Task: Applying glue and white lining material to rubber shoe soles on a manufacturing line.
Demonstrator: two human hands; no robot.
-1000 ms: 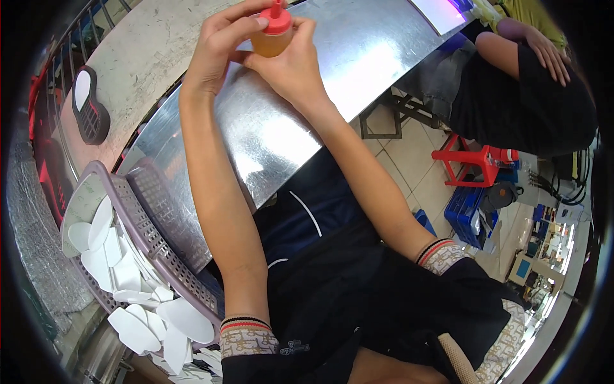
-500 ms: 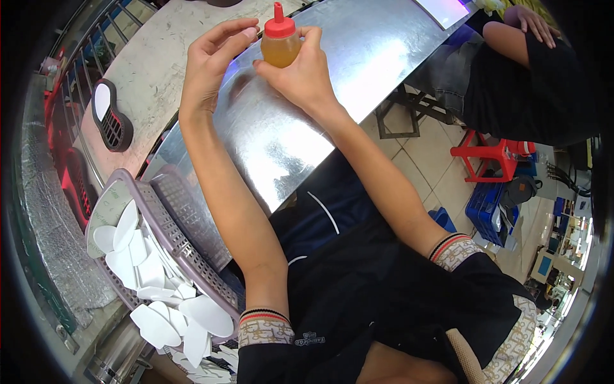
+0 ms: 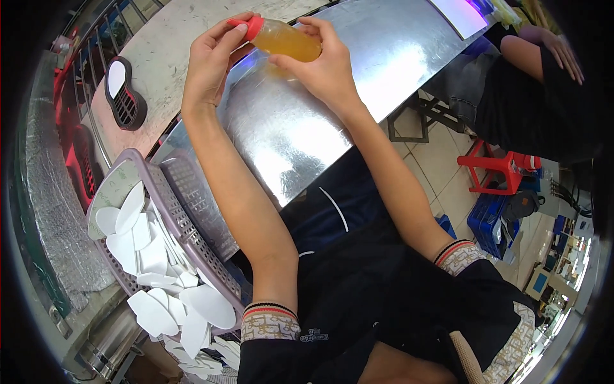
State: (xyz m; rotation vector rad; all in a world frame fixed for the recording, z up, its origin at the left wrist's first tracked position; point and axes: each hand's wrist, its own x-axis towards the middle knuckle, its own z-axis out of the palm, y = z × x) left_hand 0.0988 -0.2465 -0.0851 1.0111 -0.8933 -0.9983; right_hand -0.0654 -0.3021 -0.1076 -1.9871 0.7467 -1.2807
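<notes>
A clear squeeze bottle (image 3: pixel 288 42) of amber liquid lies tilted on its side above the metal tabletop, its red cap toward the left. My right hand (image 3: pixel 329 61) grips the bottle's body near its base, thumb below and fingers around the far side. The fingers of my left hand (image 3: pixel 214 54) are closed on the red cap (image 3: pixel 254 29), thumb pressed against it. The cap's spout is mostly hidden by those fingers.
A shiny metal table (image 3: pixel 281 128) stretches under both hands. A black shoe sole (image 3: pixel 130 114) with a white patch rests on the pale belt at left. Beside my left arm, a purple basket (image 3: pixel 185 237) holds white insole pieces (image 3: pixel 153 256). Another person (image 3: pixel 531 89) sits at right near a red stool (image 3: pixel 495 168).
The bottle has gone from upright to tilted on its side, cap to the left. My left hand, formerly beside it, has taken hold of the cap.
</notes>
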